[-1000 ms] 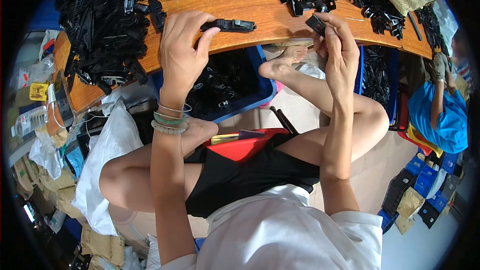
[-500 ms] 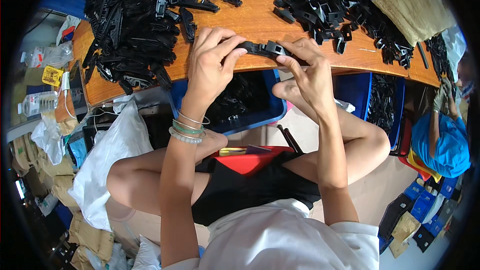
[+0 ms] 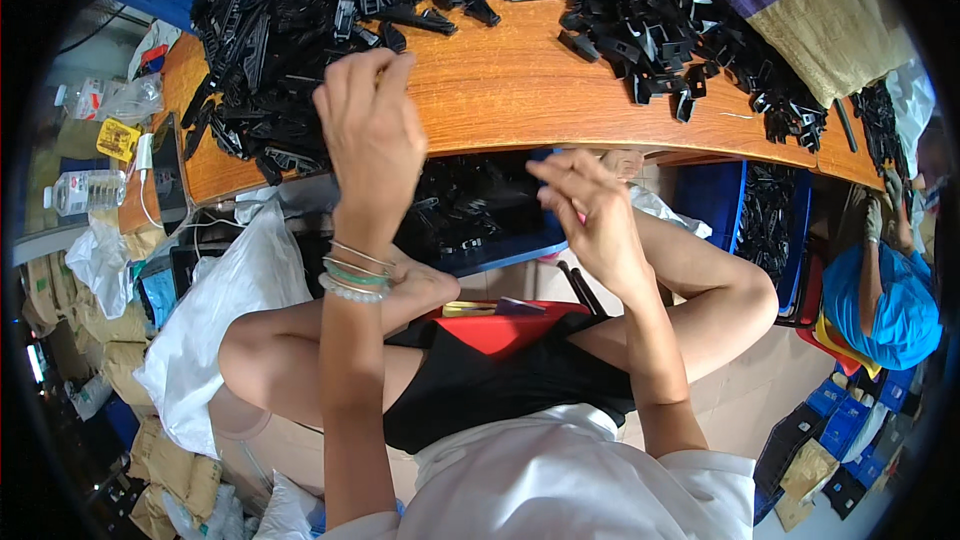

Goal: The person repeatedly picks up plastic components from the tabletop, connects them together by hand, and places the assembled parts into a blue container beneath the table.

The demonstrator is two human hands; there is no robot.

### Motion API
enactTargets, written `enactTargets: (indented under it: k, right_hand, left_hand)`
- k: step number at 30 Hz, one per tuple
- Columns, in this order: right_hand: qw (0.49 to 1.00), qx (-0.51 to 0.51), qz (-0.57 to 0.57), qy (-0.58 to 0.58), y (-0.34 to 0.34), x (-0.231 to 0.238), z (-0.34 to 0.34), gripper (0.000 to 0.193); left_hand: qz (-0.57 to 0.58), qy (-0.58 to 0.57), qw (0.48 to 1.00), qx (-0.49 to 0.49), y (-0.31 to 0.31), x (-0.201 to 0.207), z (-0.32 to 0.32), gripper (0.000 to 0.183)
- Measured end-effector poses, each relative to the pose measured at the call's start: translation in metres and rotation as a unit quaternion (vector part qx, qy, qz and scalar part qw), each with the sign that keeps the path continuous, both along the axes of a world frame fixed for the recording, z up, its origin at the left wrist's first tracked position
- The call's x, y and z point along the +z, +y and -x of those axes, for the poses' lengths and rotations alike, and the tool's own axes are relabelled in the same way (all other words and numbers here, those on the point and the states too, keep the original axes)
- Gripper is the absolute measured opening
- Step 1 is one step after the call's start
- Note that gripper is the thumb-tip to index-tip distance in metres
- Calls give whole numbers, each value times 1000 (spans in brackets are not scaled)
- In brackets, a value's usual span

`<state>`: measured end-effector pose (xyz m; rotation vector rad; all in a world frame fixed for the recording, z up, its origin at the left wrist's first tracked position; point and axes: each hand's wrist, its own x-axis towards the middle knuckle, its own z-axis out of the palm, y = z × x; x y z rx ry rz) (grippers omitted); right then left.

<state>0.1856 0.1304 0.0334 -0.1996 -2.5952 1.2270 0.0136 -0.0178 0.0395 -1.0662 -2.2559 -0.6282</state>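
the right hand (image 3: 592, 215) has let go and is loosely spread; the left hand (image 3: 375, 135) has moved beside the black parts (image 3: 255, 50), its grip unclear.

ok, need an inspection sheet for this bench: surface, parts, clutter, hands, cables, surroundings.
Surface: wooden tabletop, black parts at left and right.
Parts: pile of long black pieces at left; pile of smaller black pieces at right; more in the blue bin below the near edge.
Clutter: woven sack at far right; clear bottle and white plastic bag at left.
Hands: left hand beside the left pile, fingertips hidden, grip unclear; right hand off the near edge, fingers parted, no part seen in it.
Cables: white cable hanging at left.
Surroundings: person in blue top at right; brown packages lower left.
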Motion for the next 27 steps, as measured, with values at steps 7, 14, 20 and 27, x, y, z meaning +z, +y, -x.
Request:
enactTargets:
  k: [7,14,20,27]
  right_hand:
    - [902,-246,-333,125,52,3,72,18]
    - [896,-210,-356,165,52,-9,84,26]
    - [975,-127,46,178,35,-4,62,24]
    - [994,-42,10,98,31,-4,61,24]
  left_hand:
    - [151,56,987,-23,11,7,29,29]
    - [1,0,994,-109,37,-19,-10,15]
    - [-63,-46,984,-159,22,-25,-32,24]
    - [-135,-154,974,-102,19,-22,-20,27]
